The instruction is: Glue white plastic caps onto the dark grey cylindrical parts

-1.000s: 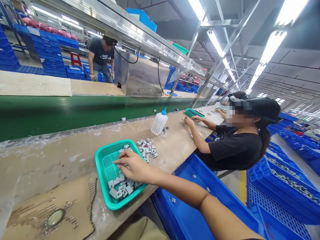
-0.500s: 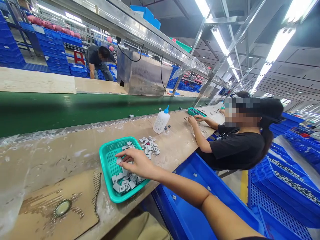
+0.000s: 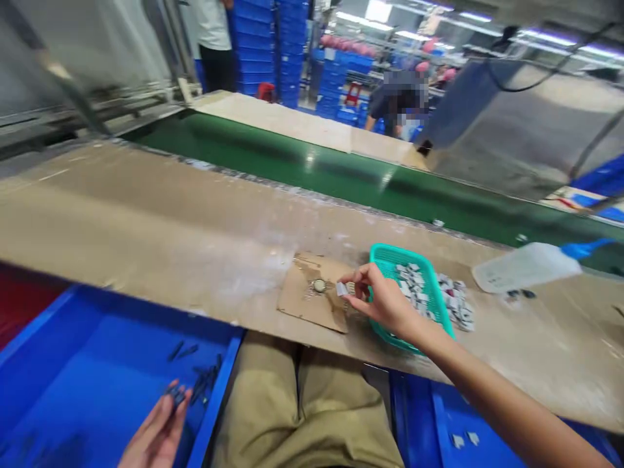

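My right hand (image 3: 387,305) pinches a small light-grey plastic piece (image 3: 341,288) between thumb and fingers, above the right edge of a cardboard sheet (image 3: 296,300). On that sheet sits a small round dish (image 3: 319,285) with a pale centre. Just behind the hand stands a green basket (image 3: 441,296) holding many similar grey pieces (image 3: 413,279). Low at the left, my left hand (image 3: 158,430) is closed on a small dark part (image 3: 176,395), its shape blurred. That hand is over a blue bin (image 3: 82,364) with several slim dark parts (image 3: 207,380) in it.
A loose pile of grey pieces (image 3: 458,302) lies right of the basket. Farther right is a white bottle (image 3: 526,266) with a blue nozzle. Along the bench's far side runs a green belt (image 3: 273,156). Another blue bin (image 3: 448,416) is below the bench. A person (image 3: 397,101) bends beyond the belt.
The view has swung left. My right hand has moved out of the basket toward the cardboard with a grey piece. My left hand, unseen before, now shows over the left bin.
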Tool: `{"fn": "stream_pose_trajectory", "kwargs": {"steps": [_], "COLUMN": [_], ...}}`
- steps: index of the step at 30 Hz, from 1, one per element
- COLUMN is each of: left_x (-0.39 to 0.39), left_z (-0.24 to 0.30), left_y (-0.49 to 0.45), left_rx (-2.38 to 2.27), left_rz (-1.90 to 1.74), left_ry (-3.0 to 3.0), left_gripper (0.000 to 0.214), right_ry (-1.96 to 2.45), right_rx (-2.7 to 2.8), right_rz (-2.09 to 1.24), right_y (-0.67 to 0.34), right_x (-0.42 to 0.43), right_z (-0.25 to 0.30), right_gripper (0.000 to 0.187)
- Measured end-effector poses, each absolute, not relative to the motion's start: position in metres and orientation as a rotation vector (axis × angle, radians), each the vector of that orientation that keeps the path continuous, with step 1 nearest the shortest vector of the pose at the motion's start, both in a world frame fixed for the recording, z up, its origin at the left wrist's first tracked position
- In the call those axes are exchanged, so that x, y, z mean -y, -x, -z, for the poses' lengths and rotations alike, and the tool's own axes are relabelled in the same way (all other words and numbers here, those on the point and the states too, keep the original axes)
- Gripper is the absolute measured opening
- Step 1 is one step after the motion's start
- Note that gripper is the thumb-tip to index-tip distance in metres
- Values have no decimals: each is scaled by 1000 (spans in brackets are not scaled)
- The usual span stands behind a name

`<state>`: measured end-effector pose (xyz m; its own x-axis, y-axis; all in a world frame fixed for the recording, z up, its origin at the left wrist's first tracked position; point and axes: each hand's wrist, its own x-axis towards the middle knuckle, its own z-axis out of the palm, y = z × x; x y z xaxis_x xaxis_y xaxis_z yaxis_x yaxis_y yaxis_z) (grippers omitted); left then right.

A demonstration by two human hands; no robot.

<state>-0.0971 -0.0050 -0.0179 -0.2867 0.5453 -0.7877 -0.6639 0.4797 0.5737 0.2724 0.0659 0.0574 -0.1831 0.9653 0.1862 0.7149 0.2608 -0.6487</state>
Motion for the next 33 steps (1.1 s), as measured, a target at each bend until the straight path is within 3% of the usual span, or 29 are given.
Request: {"fn": "stream_pose_trajectory", "kwargs": {"steps": [5,16,23,28,33], "left_x": [5,11,-16,-28,-30], "left_z": [7,3,-16,-28,-35], "left_y": [58,12,-24,-50,-63], "left_rx": [-1294,-972,-783,-574,-530], "left_rz": [-1192,-991,-860,-818,-777], "left_ry": [295,190,260,164,105], "left_gripper": [32,12,15,2,23], "right_ry": [1566,1618,1499,1338,1287], "right_rx": [2186,2369,2030,1827,1852], "right_rz": [-536,-461,-549,-680,-666], "right_y": [-253,-251,-245,-235,-230], "right_x": [-81,-97,-78,-39,-20], "right_z": [-51,-38,-63,-87,-96], "right_gripper": [19,18,31,40,41]}}
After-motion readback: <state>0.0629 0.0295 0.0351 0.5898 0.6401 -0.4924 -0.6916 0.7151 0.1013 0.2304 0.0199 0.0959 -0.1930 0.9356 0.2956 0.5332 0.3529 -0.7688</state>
